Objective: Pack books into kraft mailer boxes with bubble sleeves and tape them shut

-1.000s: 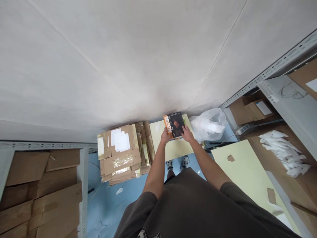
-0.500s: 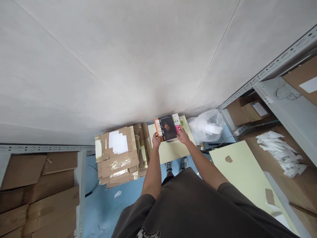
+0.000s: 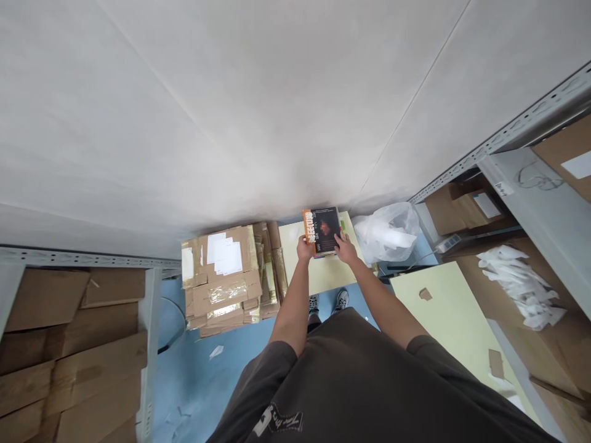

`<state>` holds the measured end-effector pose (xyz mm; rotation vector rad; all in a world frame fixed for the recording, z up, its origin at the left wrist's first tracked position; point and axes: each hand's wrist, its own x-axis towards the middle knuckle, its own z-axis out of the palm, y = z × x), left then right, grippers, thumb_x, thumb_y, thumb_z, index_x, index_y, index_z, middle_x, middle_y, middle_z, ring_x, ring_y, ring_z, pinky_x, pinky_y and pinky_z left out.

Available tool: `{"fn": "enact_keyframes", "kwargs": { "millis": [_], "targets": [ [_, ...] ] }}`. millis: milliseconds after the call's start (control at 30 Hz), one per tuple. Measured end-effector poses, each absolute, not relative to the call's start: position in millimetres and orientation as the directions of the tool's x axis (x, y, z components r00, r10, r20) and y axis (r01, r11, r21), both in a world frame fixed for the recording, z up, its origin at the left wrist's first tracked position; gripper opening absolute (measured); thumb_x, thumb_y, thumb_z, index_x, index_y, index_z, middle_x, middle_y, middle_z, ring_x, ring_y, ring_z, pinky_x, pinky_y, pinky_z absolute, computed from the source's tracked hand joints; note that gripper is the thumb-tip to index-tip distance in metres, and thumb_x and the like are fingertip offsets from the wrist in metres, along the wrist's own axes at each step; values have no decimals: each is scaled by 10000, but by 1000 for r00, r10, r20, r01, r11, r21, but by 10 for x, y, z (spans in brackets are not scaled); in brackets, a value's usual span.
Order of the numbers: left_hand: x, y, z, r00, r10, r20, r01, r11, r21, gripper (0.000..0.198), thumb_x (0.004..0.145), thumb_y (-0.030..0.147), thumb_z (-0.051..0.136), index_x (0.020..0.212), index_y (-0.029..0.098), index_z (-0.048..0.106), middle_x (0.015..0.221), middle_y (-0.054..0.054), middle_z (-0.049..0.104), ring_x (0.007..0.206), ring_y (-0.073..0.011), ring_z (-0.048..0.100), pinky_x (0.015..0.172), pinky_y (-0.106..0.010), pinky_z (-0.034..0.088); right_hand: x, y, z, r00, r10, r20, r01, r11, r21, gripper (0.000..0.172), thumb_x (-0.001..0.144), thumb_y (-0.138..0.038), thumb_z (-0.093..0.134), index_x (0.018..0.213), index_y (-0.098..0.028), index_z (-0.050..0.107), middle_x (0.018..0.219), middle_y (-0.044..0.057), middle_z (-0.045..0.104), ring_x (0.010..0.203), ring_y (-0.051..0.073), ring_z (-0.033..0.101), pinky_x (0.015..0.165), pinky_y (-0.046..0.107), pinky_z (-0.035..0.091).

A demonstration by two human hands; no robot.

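A black book (image 3: pixel 325 229) with an orange strip of large white lettering down its left side lies over the pale yellow tabletop (image 3: pixel 330 278). My left hand (image 3: pixel 305 248) is closed on its lower left corner. On the lower right edge my right hand (image 3: pixel 344 247) grips it, fingertips resting on the cover. Slivers of other covers show along the black book's lower and right edges, so at least one more book lies beneath it, mostly hidden.
Flattened cardboard boxes (image 3: pixel 221 267) are stacked left of the table. A clear plastic bag (image 3: pixel 390 231) of white material stands to the right. Shelves with cardboard boxes (image 3: pixel 99 332) flank both sides. A second pale yellow surface (image 3: pixel 455 314) is at the right, and a wall (image 3: pixel 277 111) rises ahead.
The black book has slid right across the white and pink book, which is now almost covered. My left hand has moved right with it, and my right hand has shifted slightly right.
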<state>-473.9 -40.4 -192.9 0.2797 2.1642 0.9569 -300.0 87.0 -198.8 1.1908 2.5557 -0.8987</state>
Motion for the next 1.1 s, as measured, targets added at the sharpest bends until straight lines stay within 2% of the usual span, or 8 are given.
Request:
{"fn": "enact_keyframes", "kwargs": {
  "millis": [133,267,367,533,733,900,1000,1100],
  "targets": [
    [-4802,-645,-1917,-640,513,-572,-278,539,795,636,807,248,784,1396,205,547,1221,-108,758,997,-202,754,833,-301,600,-2989,709,-2037,-648,670,-363,745,456,-487,716,963,-261,649,1664,-233,508,1829,114,260,1676,427,231,1293,584,389],
    [-4925,-908,-1810,-574,590,-568,-487,311,816,678,648,291,891,1253,243,590,1064,-40,733,886,-201,730,774,-330,597,-2978,667,-2055,-619,755,-218,603,278,-748,824,879,-299,709,1673,-253,491,1683,123,521,1583,383,438,1306,574,379],
    [-5036,-1062,-1686,-521,668,-531,-548,215,808,694,576,288,931,1188,251,606,1041,-27,729,891,-207,729,744,-316,587,-2981,668,-1971,-536,799,-272,511,51,-858,858,835,-347,738,1657,-287,500,1508,115,678,1429,376,608,1246,591,444],
    [-5101,-1140,-1504,-392,818,-421,-571,142,809,752,599,338,975,1260,261,626,1149,-49,755,928,-205,745,744,-302,594,-2865,631,-1667,-528,808,-262,245,-151,-958,816,744,-436,832,1522,-316,619,1364,89,751,1303,344,677,1142,548,518],
    [-4843,-866,-1188,-180,937,-300,-555,155,817,864,723,369,965,1489,290,575,1301,-80,761,1033,-215,758,832,-314,610,-2218,571,-1047,-527,786,-323,-17,-389,-921,704,718,-424,894,1379,-351,664,1223,48,786,1067,272,746,874,396,605],
    [-4448,-481,-783,121,976,-181,-471,217,855,989,764,310,947,1633,336,476,1393,-100,736,1147,-263,748,946,-380,602,-1378,469,-547,-496,829,-259,-157,-378,-912,715,707,-365,937,1361,-379,650,1247,24,776,1030,248,752,822,359,607],
    [-4073,-211,-545,305,944,-126,-385,243,890,1037,737,248,954,1656,328,481,1388,-116,734,1184,-285,736,988,-394,584,-773,321,-367,-426,879,-213,-236,-335,-912,735,726,-345,942,1391,-383,631,1262,20,774,1007,236,753,821,359,603],
    [-3483,41,-357,408,907,-99,-305,238,922,1016,735,242,946,1650,323,512,1370,-114,735,1156,-284,739,960,-382,590,-75,103,-243,-329,926,-183,-316,-291,-903,694,750,-329,940,1372,-394,637,1247,4,780,991,224,751,823,352,594]
  ]
}}
